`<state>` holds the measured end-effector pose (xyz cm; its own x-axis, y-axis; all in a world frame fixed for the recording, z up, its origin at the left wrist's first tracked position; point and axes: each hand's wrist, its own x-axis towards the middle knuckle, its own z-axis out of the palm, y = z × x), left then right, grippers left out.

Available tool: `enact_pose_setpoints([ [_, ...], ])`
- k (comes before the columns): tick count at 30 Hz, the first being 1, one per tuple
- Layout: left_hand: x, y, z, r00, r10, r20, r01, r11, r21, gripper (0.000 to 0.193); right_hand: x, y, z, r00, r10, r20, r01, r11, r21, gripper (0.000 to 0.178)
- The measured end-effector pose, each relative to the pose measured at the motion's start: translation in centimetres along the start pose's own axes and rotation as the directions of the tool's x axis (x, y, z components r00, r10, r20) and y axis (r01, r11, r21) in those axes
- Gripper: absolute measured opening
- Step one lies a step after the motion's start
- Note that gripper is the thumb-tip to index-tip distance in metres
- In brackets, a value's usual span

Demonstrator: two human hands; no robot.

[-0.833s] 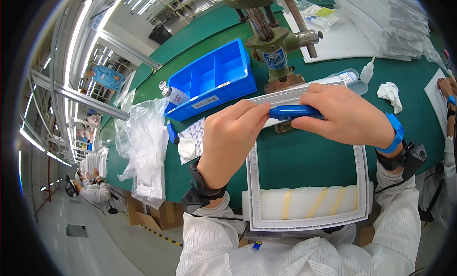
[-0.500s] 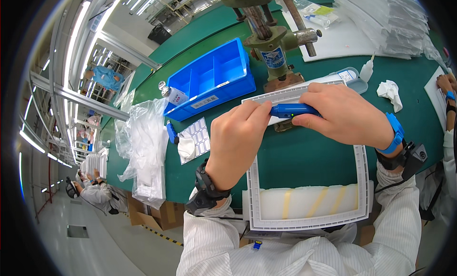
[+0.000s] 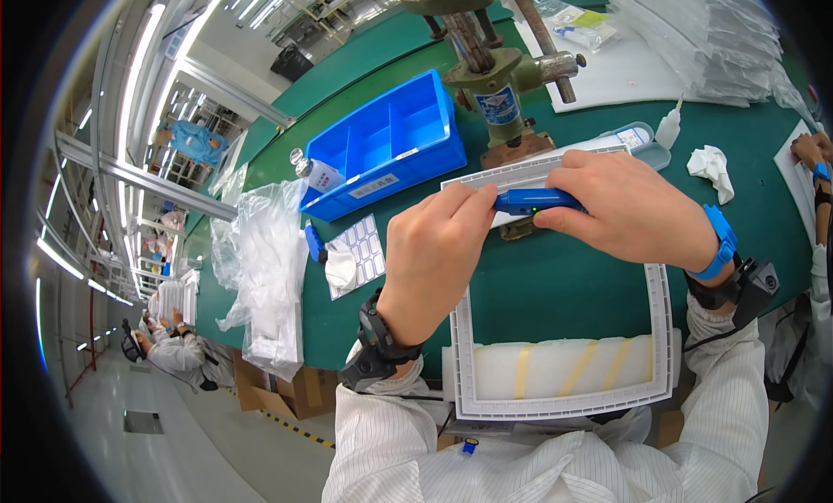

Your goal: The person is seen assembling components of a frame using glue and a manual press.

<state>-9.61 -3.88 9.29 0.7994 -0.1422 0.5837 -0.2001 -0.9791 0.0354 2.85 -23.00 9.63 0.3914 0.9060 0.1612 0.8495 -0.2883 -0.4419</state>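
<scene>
In my right hand (image 3: 638, 204), the fingers close round a blue pen-shaped power tool (image 3: 531, 199) with a small lit green dot. The tool lies nearly level and points left. My left hand (image 3: 438, 251) is closed at the tool's front end, and its fingertips hide the tip and whatever they pinch there. Both hands are over the far bar of a white ribbed rectangular plastic frame (image 3: 661, 329). The frame's near end rests over a white foam block (image 3: 555, 369) with yellow strips, close to my body.
Beyond the frame stands a green hand press (image 3: 490, 78), beside a blue divided bin (image 3: 390, 169). Plastic bags (image 3: 269, 269) and a label sheet (image 3: 357, 253) lie left. A dropper bottle (image 3: 669, 128) and crumpled tissue (image 3: 711, 172) are right, near another person's hand (image 3: 809, 150).
Both hands keep nearly the same pose on the blue tool over the frame. Only a very slight shift of the hands and view shows.
</scene>
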Motion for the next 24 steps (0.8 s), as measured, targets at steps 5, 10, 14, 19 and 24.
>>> enact_pose_setpoints([
  [5,-0.1,-0.1,0.0,1.0,-0.009,0.007,0.009,1.0,-0.029,0.02,-0.1,-0.1,0.0,1.0,-0.004,-0.012,0.004,1.0,-0.002,0.033],
  [10,0.3,-1.7,-0.6,0.996,-0.083,0.017,0.084,0.974,-0.209,0.016,-0.1,-0.3,-0.8,1.0,0.006,-0.013,-0.005,0.999,0.035,0.03],
  [14,0.4,-3.0,-1.1,0.979,-0.195,0.062,0.205,0.921,-0.332,0.012,-0.1,-0.3,-0.8,1.0,0.012,-0.028,-0.011,1.0,0.028,0.029],
  [19,-4.5,-6.0,-0.7,0.88,-0.352,0.319,0.475,0.645,-0.599,0.014,0.1,-0.8,-0.2,1.0,-0.009,-0.013,0.01,0.997,0.08,0.029],
  [24,-10.1,-7.2,1.1,0.87,-0.361,0.335,0.482,0.482,-0.732,0.012,0.4,-0.8,0.9,0.999,-0.025,-0.024,0.026,0.999,0.047,0.029],
])
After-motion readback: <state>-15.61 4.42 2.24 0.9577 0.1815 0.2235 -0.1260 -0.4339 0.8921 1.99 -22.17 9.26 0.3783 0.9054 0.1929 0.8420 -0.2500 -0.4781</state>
